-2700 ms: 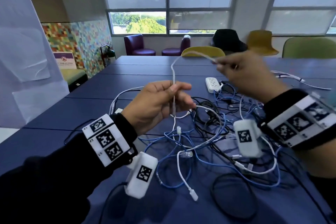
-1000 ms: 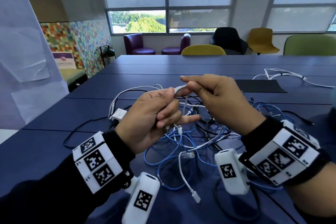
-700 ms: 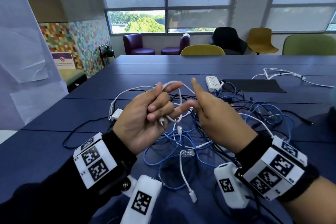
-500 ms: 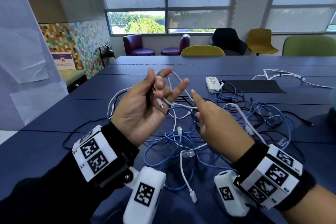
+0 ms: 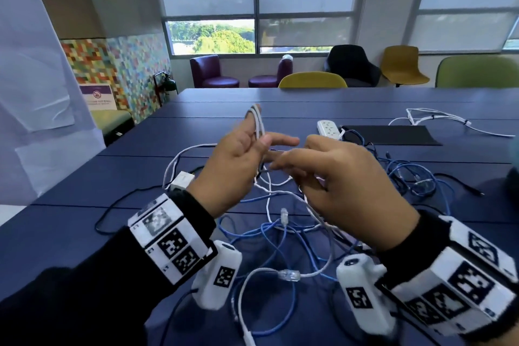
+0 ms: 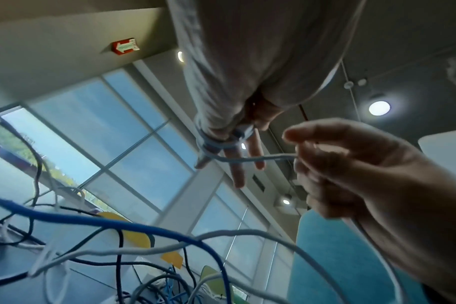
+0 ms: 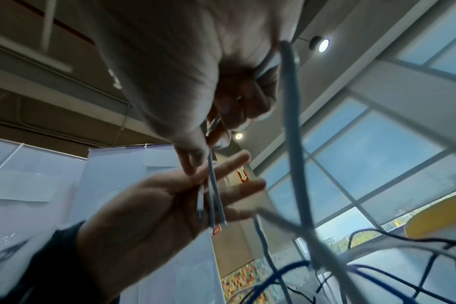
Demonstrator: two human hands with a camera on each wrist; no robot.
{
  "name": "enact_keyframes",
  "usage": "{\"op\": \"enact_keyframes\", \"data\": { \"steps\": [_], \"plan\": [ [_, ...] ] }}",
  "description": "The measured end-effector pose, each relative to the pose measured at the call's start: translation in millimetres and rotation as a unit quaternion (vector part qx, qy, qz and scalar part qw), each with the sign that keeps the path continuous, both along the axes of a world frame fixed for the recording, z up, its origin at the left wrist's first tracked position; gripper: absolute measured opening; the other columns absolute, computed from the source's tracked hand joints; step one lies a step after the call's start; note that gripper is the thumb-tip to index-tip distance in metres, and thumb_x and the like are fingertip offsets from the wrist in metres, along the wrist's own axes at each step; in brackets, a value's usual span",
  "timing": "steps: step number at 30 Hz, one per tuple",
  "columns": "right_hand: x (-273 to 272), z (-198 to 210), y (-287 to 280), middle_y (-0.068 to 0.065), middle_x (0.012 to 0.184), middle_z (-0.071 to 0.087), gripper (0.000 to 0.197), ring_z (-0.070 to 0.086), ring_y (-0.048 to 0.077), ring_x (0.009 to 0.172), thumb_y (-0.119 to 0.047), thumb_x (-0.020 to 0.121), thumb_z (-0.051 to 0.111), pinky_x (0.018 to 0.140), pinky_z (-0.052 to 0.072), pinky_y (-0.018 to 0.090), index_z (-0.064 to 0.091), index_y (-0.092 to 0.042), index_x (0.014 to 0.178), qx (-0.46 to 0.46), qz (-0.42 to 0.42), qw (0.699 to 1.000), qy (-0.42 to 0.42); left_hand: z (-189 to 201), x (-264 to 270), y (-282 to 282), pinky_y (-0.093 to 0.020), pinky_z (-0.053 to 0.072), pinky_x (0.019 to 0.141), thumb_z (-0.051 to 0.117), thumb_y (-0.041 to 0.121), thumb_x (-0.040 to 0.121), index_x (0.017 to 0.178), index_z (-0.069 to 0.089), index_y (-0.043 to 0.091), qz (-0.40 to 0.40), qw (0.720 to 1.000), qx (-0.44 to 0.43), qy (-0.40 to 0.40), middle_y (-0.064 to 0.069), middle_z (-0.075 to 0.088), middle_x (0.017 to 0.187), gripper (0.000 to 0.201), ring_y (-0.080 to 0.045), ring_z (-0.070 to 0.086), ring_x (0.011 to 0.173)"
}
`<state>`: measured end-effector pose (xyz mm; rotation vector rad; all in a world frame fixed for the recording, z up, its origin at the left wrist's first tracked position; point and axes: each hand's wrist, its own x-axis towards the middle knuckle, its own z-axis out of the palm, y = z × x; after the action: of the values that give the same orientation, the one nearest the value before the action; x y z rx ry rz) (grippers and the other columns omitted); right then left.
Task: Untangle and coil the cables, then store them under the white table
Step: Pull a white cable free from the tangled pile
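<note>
I am winding the thin white cable (image 5: 259,123) around the straightened fingers of my left hand (image 5: 233,168), using them as a spool so the loops are coming out even. The fingers are staying straight and spread, and several turns are lying across them, one loop standing up over the fingertip. My right hand (image 5: 339,180) is pinching the free run of that same cable between thumb and fingertips just beside the left fingers, feeding it across under light tension so the coil is not slipping off. The wrist views are showing the strand running taut from that pinch to the wrapped fingers.

The rest of the cable is trailing down into the tangle of blue, black and white cables (image 5: 286,236) lying in the middle of the dark blue tabletop (image 5: 84,222), toward its near edge. I judge the job is only beginning: that heap is not yet sorted, and I am not seeing any white table.

Toward the far right corner a white power strip (image 5: 329,128) is lying beside a flat black mat (image 5: 393,135), with another loose white cable (image 5: 438,119) beyond. Yellow, black, mustard, green and purple chairs are standing under large windows, and a colourful mosaic wall is running along the left.
</note>
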<state>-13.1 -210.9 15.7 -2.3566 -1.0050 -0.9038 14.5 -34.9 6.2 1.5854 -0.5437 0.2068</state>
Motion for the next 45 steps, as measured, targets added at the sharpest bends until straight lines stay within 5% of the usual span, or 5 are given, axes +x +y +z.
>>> {"op": "enact_keyframes", "data": {
  "steps": [10, 20, 30, 36, 45],
  "plan": [
    [26, 30, -23, -0.010, 0.069, 0.062, 0.009, 0.055, 0.006, 0.065, -0.029, 0.081, 0.076, 0.063, 0.048, 0.034, 0.070, -0.030, 0.087, -0.021, -0.010, 0.996, 0.087, 1, -4, -2, -0.019, 0.040, 0.049, 0.040, 0.015, 0.104, 0.139, 0.045, 0.016, -0.014, 0.982, 0.188, 0.017, 0.002, 0.050, 0.052, 0.036, -0.010, 0.043, 0.045],
    [52, 20, -38, -0.003, 0.055, 0.060, 0.004, 0.042, 0.006, 0.046, -0.028, 0.081, 0.077, 0.049, 0.037, 0.019, 0.078, -0.025, 0.082, 0.270, -0.014, 0.951, 0.146, 7, -16, -1, -0.061, 0.048, 0.093, 0.042, 0.023, 0.101, 0.121, 0.059, -0.005, -0.196, 0.955, -0.112, 0.193, 0.003, 0.019, 0.040, 0.039, -0.010, 0.013, 0.038],
    [51, -30, -19, 0.002, 0.075, 0.060, 0.054, 0.048, 0.013, 0.062, -0.024, 0.101, 0.045, 0.062, 0.039, 0.035, 0.025, -0.034, 0.151, -0.039, -0.093, 0.961, 0.257, 22, -2, -7, -0.053, 0.049, 0.097, 0.043, 0.017, 0.099, 0.124, 0.046, 0.004, -0.143, 0.928, -0.310, 0.150, 0.004, 0.047, 0.056, 0.028, -0.006, 0.033, 0.039],
    [33, -27, -10, 0.000, 0.080, 0.058, 0.018, 0.059, 0.029, 0.083, -0.031, 0.100, 0.042, 0.067, 0.045, 0.038, 0.046, -0.023, 0.084, -0.126, -0.110, 0.969, 0.182, 18, 9, -6, -0.059, 0.038, 0.106, 0.035, 0.014, 0.104, 0.108, 0.041, 0.011, -0.041, 0.955, -0.279, 0.093, -0.011, 0.072, 0.105, 0.008, -0.015, 0.065, 0.058],
    [12, 6, -3, -0.008, 0.063, 0.040, 0.021, 0.046, 0.022, 0.061, -0.028, 0.086, 0.052, 0.056, 0.044, 0.038, 0.059, -0.019, 0.069, -0.084, -0.062, 0.992, 0.070, 8, 6, -16, -0.039, 0.056, 0.080, 0.030, 0.008, 0.105, 0.105, 0.045, 0.029, -0.006, 0.990, -0.141, 0.009, -0.011, 0.070, 0.109, 0.026, -0.029, 0.073, 0.081]
  ]
}}
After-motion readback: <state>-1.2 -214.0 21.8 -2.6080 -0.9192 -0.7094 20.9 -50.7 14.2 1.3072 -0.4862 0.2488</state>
